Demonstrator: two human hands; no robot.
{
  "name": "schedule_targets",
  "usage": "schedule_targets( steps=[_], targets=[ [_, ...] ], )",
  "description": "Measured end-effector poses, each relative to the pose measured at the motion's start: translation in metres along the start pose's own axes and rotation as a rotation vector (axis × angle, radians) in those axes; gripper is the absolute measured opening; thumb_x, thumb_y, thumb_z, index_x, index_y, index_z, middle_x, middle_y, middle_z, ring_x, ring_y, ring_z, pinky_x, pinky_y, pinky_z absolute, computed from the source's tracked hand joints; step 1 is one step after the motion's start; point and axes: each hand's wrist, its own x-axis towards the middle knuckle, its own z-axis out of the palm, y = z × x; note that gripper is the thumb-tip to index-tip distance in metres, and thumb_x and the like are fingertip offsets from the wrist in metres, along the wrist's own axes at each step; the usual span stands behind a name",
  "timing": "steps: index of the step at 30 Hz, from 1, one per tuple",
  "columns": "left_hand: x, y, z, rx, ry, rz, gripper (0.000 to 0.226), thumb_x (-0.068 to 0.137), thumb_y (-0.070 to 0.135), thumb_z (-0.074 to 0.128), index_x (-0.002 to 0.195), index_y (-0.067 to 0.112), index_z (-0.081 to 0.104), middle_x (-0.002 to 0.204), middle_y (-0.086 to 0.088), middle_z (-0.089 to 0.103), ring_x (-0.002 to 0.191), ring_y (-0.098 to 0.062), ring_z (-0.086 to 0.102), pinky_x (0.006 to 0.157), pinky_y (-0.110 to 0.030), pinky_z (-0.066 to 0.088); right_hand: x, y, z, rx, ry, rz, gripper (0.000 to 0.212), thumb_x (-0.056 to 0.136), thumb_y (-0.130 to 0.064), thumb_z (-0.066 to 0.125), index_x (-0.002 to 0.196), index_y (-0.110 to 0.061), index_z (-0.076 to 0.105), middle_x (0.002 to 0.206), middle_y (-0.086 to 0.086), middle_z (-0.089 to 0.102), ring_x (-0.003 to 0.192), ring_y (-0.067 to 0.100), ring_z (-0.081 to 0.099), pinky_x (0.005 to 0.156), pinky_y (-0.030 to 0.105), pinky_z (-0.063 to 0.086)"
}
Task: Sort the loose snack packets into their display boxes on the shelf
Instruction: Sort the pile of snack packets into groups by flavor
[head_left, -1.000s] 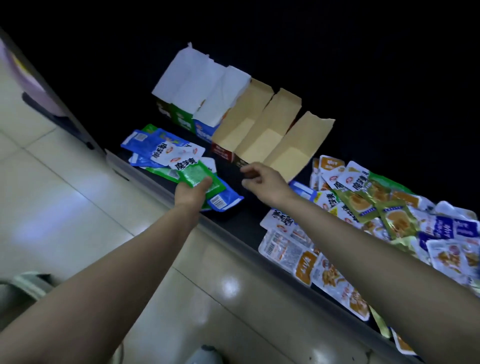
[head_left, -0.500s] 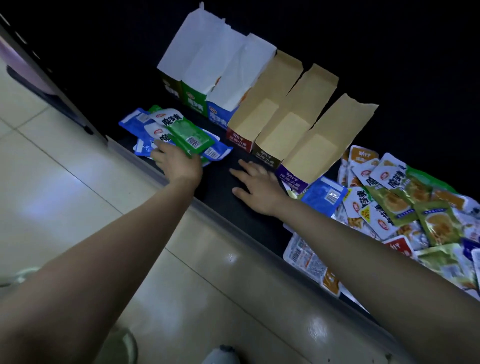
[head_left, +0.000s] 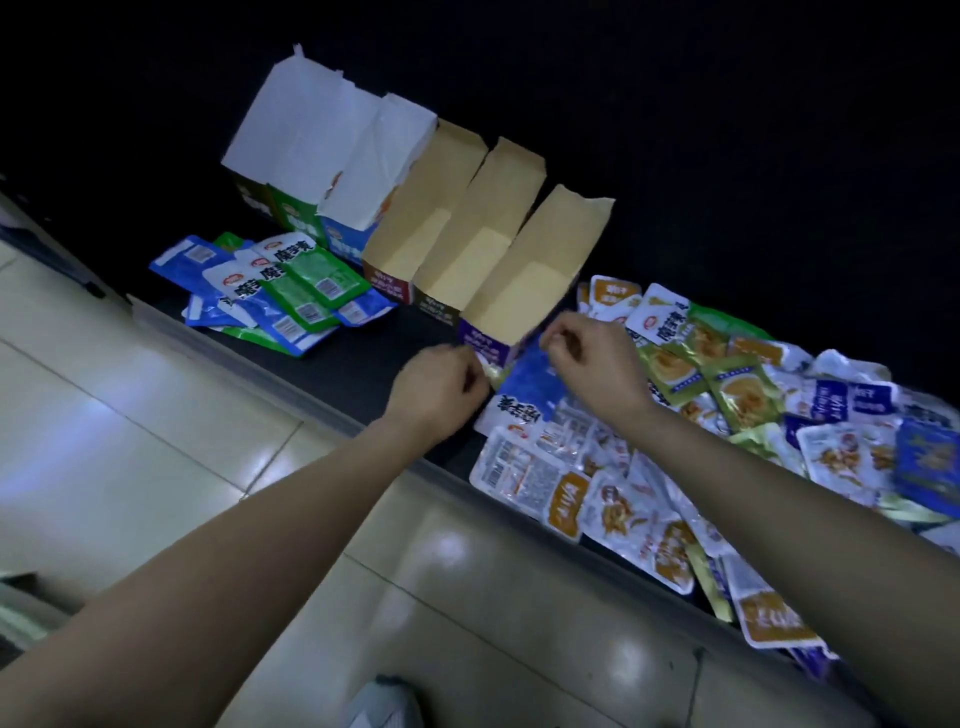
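Hands are seen close together at the front of the dark shelf (head_left: 358, 364), right in front of the purple-fronted box (head_left: 524, 291). Right hand (head_left: 592, 358): fingers curled, thumb and fingertips closed on the upper edge of a blue packet (head_left: 524, 384), which is found at the left rim of the big heap of loose packets (head_left: 727, 415), just beside the box's front. Left hand (head_left: 436, 387): fingers curled in as well, knuckles up, just beside the packet's left edge and close to the box's front corner. It is blurred, so whether anything is gripped there cannot be told. Six display boxes (head_left: 457, 218) are lined up side by side behind, flaps raised: three with white flaps to the left, three brown-lined ones to the right, the purple-fronted one last in the row. Further left, a smaller pile of blue and green packets (head_left: 280, 291) is spread flat on the shelf, well apart from the heap. Pale floor tiles (head_left: 156, 441) are seen below the shelf edge.
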Motion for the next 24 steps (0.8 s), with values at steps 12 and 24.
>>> schedule_targets(
  steps=[12, 24],
  targets=[
    [0.005, 0.034, 0.038, -0.173, -0.058, -0.291, 0.036, 0.078, 0.038, 0.077, 0.092, 0.012, 0.055, 0.088, -0.004, 0.061, 0.084, -0.023, 0.059, 0.064, -0.030, 0.036, -0.073, 0.054, -0.001, -0.182, -0.531, -0.086, 0.072, 0.079, -0.059, 0.068, 0.140, -0.032, 0.040, 0.158, -0.001, 0.014, 0.145, 0.016, 0.010, 0.115, 0.039, 0.013],
    [-0.027, -0.003, -0.012, -1.012, -0.254, -0.340, 0.021, 0.087, 0.008, 0.068, 0.105, 0.009, 0.058, 0.098, -0.010, 0.071, 0.084, -0.021, 0.067, 0.077, -0.033, 0.054, -0.039, 0.014, -0.023, 0.527, -0.399, 0.279, 0.029, 0.092, -0.036, 0.064, 0.104, -0.010, 0.063, 0.097, 0.005, 0.064, 0.077, 0.013, 0.062, 0.069, 0.026, 0.049]
  ],
)
